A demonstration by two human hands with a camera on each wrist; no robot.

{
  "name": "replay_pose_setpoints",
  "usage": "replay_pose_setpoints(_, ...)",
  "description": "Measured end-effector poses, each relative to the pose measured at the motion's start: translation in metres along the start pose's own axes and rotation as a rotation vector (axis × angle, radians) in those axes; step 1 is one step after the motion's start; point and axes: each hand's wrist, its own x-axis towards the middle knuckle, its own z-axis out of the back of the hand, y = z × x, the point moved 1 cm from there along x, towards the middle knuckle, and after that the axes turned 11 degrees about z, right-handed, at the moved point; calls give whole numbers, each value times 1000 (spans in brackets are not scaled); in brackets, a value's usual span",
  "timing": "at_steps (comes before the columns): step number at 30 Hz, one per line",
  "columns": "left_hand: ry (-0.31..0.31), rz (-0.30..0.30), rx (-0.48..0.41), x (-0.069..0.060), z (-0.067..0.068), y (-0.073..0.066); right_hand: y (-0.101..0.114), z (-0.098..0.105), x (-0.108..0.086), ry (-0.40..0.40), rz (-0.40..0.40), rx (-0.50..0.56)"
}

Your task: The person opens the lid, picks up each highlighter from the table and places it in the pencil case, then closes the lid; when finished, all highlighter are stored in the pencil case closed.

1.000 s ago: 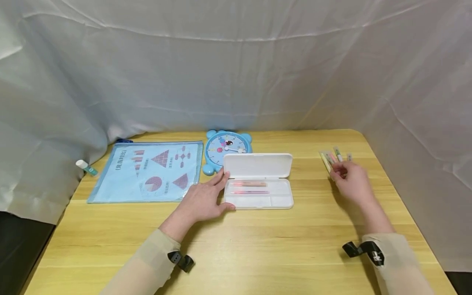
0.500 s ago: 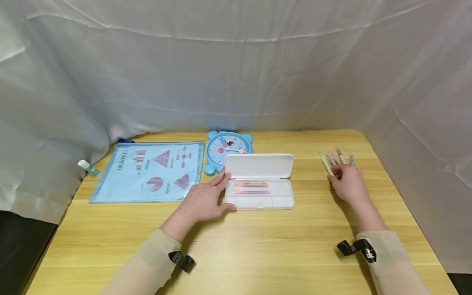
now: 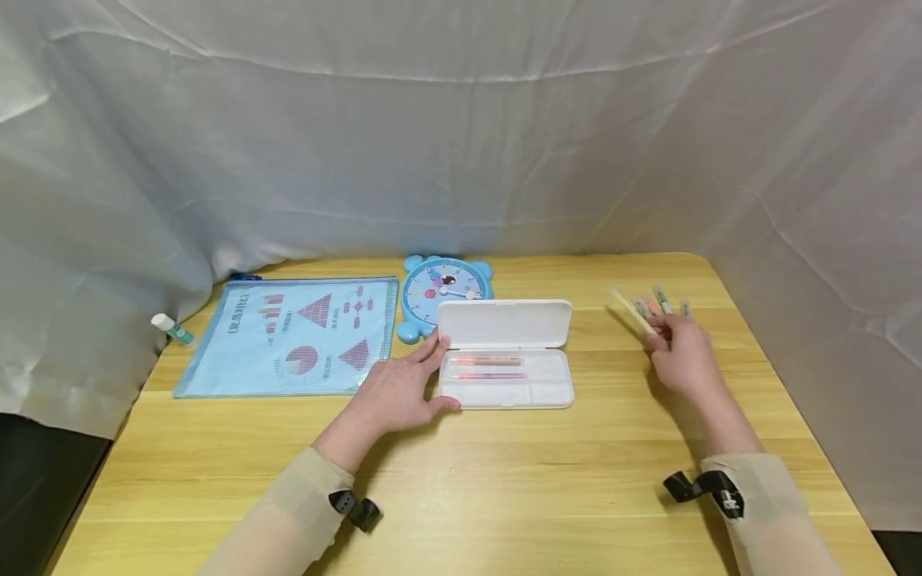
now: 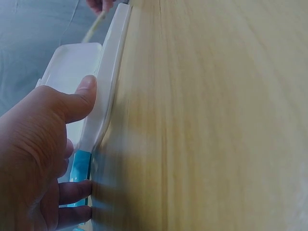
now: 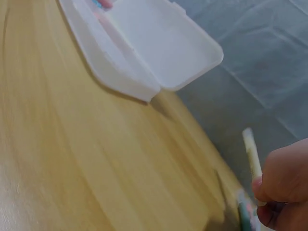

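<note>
An open white pencil case (image 3: 551,390) lies mid-table, its lid (image 3: 504,322) tilted up at the back. Two slim pens, one orange (image 3: 497,362) and one pink-purple (image 3: 493,376), lie in its rear compartment. My left hand (image 3: 396,392) holds the case's left end, thumb on the front wall (image 4: 108,82), fingers by the hinge. To the right, my right hand (image 3: 686,356) pinches a yellow pen (image 3: 631,312) by its near end; its far end points up-left in the right wrist view. Several other pens (image 3: 663,301) lie just beyond that hand, partly hidden by it.
A blue toy clock (image 3: 461,276) sits behind the case, partly covered by the lid. Left of it lies a blue zip document pouch (image 3: 252,360), with a glue stick (image 3: 173,328) at the far left. A grey curtain (image 3: 504,160) hangs along the table's back edge.
The yellow pen, lying along the other pens before, now slants leftward away from them in my right hand's pinch. My left hand and the pencil case have kept their place.
</note>
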Motion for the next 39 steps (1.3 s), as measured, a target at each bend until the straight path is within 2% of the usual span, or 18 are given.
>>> replay_pose_setpoints(5,-14,-3,-6,-1,0,1,13,6,2,-28,24,17)
replay_pose_setpoints(10,-29,-18,-5,-1,0,2,32,12,1,-59,83,39)
replay_pose_setpoints(16,-30,-21,-2,-1,-1,3,66,18,2,-95,168,50)
replay_pose_setpoints(22,-33,-20,-4,0,-1,3,102,18,8,-98,242,49)
replay_pose_setpoints(29,-32,-22,-9,1,0,3,124,2,15,-62,368,58)
replay_pose_setpoints(36,-31,-20,-8,2,0,2,135,-25,18,54,423,98)
replay_pose_setpoints(39,-22,-22,-10,1,-1,1,136,-38,18,79,451,99)
